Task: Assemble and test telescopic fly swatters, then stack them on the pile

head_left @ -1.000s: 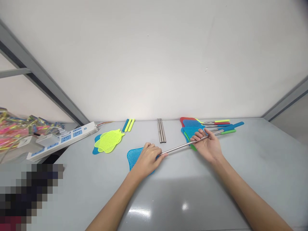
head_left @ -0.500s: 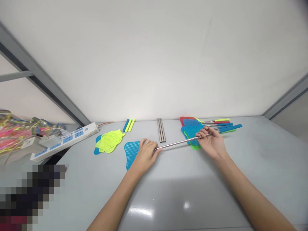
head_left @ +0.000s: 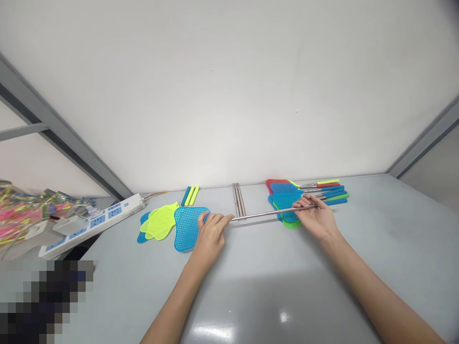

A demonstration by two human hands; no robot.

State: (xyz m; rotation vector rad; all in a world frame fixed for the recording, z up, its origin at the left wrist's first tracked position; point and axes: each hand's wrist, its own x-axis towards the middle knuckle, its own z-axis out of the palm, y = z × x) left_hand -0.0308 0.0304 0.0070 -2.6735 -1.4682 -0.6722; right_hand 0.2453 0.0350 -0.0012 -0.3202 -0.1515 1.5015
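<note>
We are gripping a blue swatter, left hand and right hand fingers curled closed around it, power strip holding white adapters.

Held fly swatter: head blue, square-hole mesh; rod plain silver. Loose heads left: neon-yellow mesh over blue. Loose grips: one solid blue, two solid neon yellow. Loose metal tubes silver, no pattern. Swatter pile right: red head, blue heads, green head; grips there yellow, red, blue, green. Power strip white, sockets blue with dark slots. Plastic bundle mixed pink, yellow, blue. Tabletop light grey, wall off-white, both plain.
</note>
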